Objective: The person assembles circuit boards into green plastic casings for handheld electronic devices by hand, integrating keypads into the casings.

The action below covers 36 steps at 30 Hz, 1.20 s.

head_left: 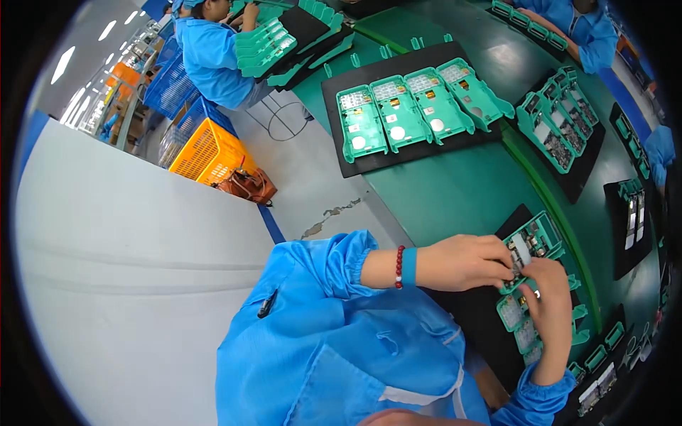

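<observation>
At a green casing, left fingers, right fingers — both half-curled against it; exact hold unclear.

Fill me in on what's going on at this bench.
Someone in a blue smock has both hands, left hand and right hand, at an open green housing with parts inside; what the fingertips grip is hidden. Beyond, four more green housings lie side by side on a black mat. Another person in blue is at the upper left.
</observation>
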Tool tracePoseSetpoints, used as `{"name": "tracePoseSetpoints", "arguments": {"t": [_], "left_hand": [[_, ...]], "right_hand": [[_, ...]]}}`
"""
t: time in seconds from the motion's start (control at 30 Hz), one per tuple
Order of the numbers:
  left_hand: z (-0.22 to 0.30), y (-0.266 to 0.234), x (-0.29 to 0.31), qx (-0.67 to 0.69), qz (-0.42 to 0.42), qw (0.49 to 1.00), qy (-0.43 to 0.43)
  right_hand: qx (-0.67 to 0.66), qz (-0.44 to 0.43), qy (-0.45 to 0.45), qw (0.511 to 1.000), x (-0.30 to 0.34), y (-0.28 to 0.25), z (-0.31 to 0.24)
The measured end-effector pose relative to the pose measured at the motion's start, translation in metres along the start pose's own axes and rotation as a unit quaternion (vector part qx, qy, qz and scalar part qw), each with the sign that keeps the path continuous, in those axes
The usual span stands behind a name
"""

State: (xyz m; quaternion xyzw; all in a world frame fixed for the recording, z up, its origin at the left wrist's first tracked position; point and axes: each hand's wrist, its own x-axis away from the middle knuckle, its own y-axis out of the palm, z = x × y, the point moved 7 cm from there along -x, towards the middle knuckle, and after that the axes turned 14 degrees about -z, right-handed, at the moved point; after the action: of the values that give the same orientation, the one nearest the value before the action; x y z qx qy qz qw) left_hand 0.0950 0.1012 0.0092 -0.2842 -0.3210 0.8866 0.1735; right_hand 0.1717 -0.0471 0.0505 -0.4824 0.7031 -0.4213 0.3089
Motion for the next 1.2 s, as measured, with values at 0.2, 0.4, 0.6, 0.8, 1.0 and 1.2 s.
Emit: {"name": "tracePoseSetpoints", "arguments": {"t": [0.2,0.4,0.6,0.8,1.0,1.2], "left_hand": [[-0.003,0.015,0.016,-0.170,-0.017,0.985,-0.008],[-0.016,-0.020,0.029,0.158,0.031,0.983,-0.093],[-0.032,0.007,0.063,0.626,0.118,0.760,-0.129],[-0.032,0.033,0.074,0.683,0.122,0.707,-0.137],[-0.021,0.047,0.078,0.689,0.091,0.707,-0.128],[-0.017,0.054,0.087,0.706,0.081,0.693,-0.123]], "right_hand": [[0.098,0.015,-0.069,0.993,-0.010,0.017,-0.012],[-0.048,0.182,0.072,0.979,0.011,0.001,0.001],[-0.334,0.196,0.185,0.903,0.022,0.018,0.008],[-0.292,0.225,0.263,0.892,0.028,0.012,-0.009],[-0.150,0.347,0.236,0.895,0.042,0.010,-0.023],[-0.119,0.385,0.191,0.895,0.047,0.009,-0.031]]}}
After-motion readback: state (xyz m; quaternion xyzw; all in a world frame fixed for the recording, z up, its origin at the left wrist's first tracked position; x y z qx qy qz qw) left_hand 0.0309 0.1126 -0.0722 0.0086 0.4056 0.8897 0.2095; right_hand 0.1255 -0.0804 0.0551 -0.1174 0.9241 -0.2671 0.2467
